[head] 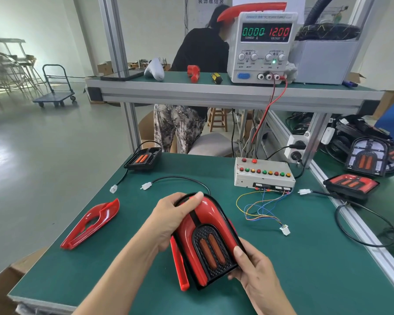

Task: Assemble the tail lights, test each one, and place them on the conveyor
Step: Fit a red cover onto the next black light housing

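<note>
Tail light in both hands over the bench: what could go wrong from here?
1. The tail light is held tilted by the left hand and right hand; its red cover may not be fully seated and could shift.
2. Its cable's white connector lies loose and could snag when the unit is lifted.
3. The power supply shows 12.00 V; the tester's loose colored wires could tangle or be pulled.

tail light (205,237): I see glossy red plastic, matt black grille;
table (305,269): matt green mat;
frame (214,96): brushed metal
</note>
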The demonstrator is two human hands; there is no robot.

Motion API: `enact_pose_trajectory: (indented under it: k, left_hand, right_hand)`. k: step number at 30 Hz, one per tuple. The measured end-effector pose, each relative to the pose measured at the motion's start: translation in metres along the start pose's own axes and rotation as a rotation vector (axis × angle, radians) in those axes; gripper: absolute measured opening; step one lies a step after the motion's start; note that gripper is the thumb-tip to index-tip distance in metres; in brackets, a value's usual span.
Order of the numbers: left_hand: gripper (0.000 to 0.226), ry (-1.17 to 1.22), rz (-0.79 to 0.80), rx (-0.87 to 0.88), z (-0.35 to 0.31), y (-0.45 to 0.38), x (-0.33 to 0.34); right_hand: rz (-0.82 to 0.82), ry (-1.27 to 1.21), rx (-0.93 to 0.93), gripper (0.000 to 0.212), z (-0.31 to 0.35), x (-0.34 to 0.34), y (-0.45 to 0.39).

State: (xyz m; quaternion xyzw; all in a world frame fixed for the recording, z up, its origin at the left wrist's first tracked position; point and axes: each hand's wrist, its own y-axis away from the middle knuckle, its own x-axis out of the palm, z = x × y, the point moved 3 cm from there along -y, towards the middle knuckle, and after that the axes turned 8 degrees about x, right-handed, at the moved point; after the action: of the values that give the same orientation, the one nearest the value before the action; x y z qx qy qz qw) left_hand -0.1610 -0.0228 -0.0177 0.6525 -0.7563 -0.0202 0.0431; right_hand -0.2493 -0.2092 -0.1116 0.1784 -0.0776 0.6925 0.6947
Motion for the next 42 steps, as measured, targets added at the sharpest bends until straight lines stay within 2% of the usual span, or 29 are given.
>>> enact_pose_trajectory:
  k: [6, 11, 21, 24, 26, 28, 31, 35, 38, 42]
  left_hand:
    - [0.033, 0.004, 0.01, 0.005, 0.0, -0.001, -0.003]
    - [0.03, 0.033, -0.025, 0.008, 0.003, 0.0, 0.0]
    - [0.028, 0.055, -0.054, 0.027, 0.006, 0.001, -0.001]
    - [0.027, 0.049, -0.043, 0.029, 0.005, 0.003, -0.002]
    - [0.025, 0.028, -0.036, 0.033, 0.005, 0.005, -0.005]
    - [0.024, 0.022, -0.027, 0.033, 0.005, 0.007, -0.006]
    - [0.024, 0.008, -0.003, 0.036, 0.005, 0.009, -0.003]
    - [0.025, -0.038, 0.044, 0.066, 0.003, 0.013, 0.01]
    - [0.026, -0.037, 0.085, 0.081, 0.004, 0.017, 0.017]
    - [0.028, -0.008, 0.143, 0.06, 0.006, 0.02, 0.018]
  right_hand:
    - [-0.017, 0.016, 0.015, 0.044, -0.005, -0.002, -0.002]
    - [0.004, 0.066, -0.005, 0.035, -0.007, -0.005, -0.001]
    - [-0.05, 0.067, -0.016, 0.035, -0.004, -0.002, 0.0]
    - [-0.079, 0.203, -0.017, 0.025, 0.001, 0.003, 0.004]
    - [-0.135, 0.446, -0.069, 0.018, 0.008, 0.007, 0.009]
    - [-0.223, 0.697, -0.187, 0.03, 0.018, 0.008, 0.012]
    - [-0.304, 0.848, -0.29, 0.043, 0.036, 0.018, 0.01]
    - [-0.217, 0.746, -0.176, 0.049, 0.048, 0.034, -0.007]
    - [-0.227, 0.727, -0.144, 0.059, 0.05, 0.036, -0.015]
    - [-0.161, 0.581, -0.109, 0.051, 0.048, 0.035, -0.013]
